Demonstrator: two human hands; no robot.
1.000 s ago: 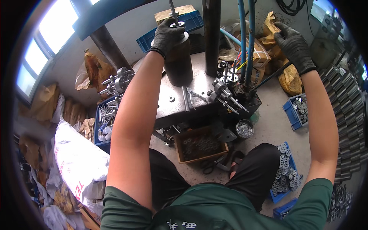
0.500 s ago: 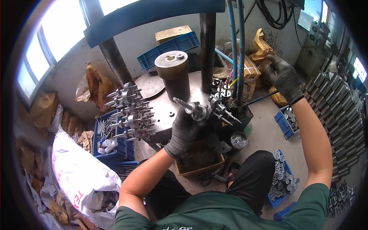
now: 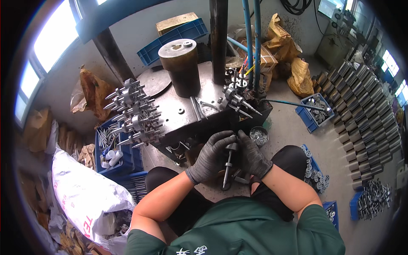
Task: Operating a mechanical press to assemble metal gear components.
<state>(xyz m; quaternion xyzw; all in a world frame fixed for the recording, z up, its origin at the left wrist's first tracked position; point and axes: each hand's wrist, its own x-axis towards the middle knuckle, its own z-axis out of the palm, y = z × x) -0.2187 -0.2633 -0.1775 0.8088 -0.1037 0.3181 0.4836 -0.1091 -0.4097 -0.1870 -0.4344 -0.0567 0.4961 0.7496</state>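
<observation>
My gloved left hand [image 3: 211, 156] and gloved right hand [image 3: 255, 155] are close together in front of my lap. Between them is a metal shaft with a round disc-like head [image 3: 228, 166], its thin end pointing down toward me. The fingers of both hands curl round its upper end, and the palms hide part of it. Beyond my hands stands a metal bench [image 3: 170, 123]. Several shafts with round plates [image 3: 138, 112] are grouped on its left side, and a few similar shaft assemblies [image 3: 239, 101] lie at its right corner.
A thick steel cylinder [image 3: 180, 70] stands on the bench between dark posts. A long lever [image 3: 293, 103] juts right, over a blue bin of parts [image 3: 316, 119]. A small bowl of metal pieces [image 3: 258, 136] is past my right hand. A white sack [image 3: 85, 195] lies left; stacked metal cylinders [image 3: 365, 123] stand right.
My right hand has come down from its raised place at the right to meet my left hand. My left hand has drawn the metal shaft back from the bench toward my lap.
</observation>
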